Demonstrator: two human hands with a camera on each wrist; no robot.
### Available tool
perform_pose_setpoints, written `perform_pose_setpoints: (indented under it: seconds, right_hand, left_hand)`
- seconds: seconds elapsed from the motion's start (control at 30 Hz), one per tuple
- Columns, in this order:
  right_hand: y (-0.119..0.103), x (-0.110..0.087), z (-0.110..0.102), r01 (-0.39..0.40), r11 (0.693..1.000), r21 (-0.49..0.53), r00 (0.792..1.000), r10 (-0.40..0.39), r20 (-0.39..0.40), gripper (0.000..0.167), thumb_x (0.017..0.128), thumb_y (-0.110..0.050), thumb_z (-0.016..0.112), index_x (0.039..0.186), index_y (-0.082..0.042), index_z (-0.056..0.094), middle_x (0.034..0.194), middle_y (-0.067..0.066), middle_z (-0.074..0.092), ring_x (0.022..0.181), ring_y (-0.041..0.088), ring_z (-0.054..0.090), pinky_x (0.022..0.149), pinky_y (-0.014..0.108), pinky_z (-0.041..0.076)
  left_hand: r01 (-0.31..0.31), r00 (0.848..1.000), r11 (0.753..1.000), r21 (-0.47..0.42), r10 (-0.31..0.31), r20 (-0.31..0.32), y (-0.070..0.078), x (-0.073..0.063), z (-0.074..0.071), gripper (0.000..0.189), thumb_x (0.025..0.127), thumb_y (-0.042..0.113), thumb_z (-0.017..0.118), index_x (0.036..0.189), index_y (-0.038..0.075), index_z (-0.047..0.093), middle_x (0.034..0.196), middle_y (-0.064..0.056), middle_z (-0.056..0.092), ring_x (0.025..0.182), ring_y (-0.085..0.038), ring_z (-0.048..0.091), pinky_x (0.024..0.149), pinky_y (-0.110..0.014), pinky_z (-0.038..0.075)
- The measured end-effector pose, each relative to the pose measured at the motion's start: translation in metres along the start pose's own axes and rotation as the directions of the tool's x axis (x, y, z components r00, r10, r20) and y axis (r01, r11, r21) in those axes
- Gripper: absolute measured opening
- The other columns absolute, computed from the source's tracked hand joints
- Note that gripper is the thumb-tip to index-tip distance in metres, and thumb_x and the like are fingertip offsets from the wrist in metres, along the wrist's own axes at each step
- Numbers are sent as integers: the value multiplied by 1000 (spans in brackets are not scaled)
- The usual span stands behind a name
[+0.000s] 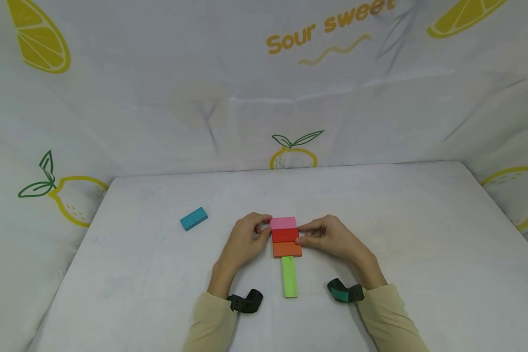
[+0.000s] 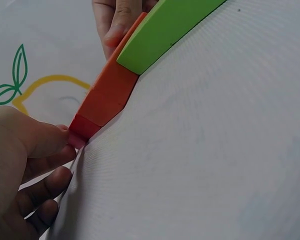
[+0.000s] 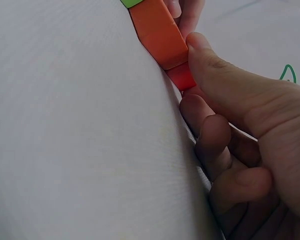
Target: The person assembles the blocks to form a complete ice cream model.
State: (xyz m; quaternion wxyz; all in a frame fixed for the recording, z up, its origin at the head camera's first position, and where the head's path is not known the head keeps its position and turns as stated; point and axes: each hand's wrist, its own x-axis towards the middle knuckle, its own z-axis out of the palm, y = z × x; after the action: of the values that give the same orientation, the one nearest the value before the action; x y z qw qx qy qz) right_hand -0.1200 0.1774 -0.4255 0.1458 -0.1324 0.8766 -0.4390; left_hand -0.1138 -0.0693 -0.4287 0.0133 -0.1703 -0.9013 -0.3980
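Pink (image 1: pixel 283 223), red (image 1: pixel 285 235) and orange (image 1: pixel 287 250) blocks lie flat, long sides together, in a short column on the white table. From the near side of the orange block a light green block (image 1: pixel 289 276) runs lengthwise toward me. My left hand (image 1: pixel 244 239) holds the pink block's left end, index finger at its far corner and thumb lower down. At the opposite side, my right hand (image 1: pixel 334 237) grips the red block's right end, its thumb close to the orange one and its index finger near the pink one. The other right fingers (image 3: pixel 235 185) curl beneath.
A blue block (image 1: pixel 194 218) lies alone, slanted, to the left of my left hand. Black wrist cameras (image 1: pixel 248 301) sit at both cuffs. Behind the table hangs a white cloth (image 1: pixel 167 127) printed with lemons.
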Motion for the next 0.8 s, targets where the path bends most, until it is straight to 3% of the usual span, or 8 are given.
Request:
perform_pose_setpoints:
  seconds: [0.8]
  right_hand:
    - [1, 0, 0, -1, 1000, 1, 1000, 1, -13, 32, 84, -23, 84, 108, -4, 79, 70, -2, 63, 62, 10, 51, 53, 20, 39]
  left_hand:
    - [-12, 1000, 1000, -12, 12, -22, 0, 2, 3, 29, 95, 11, 69, 123, 4, 72, 110, -8, 74, 81, -13, 56, 71, -20, 47]
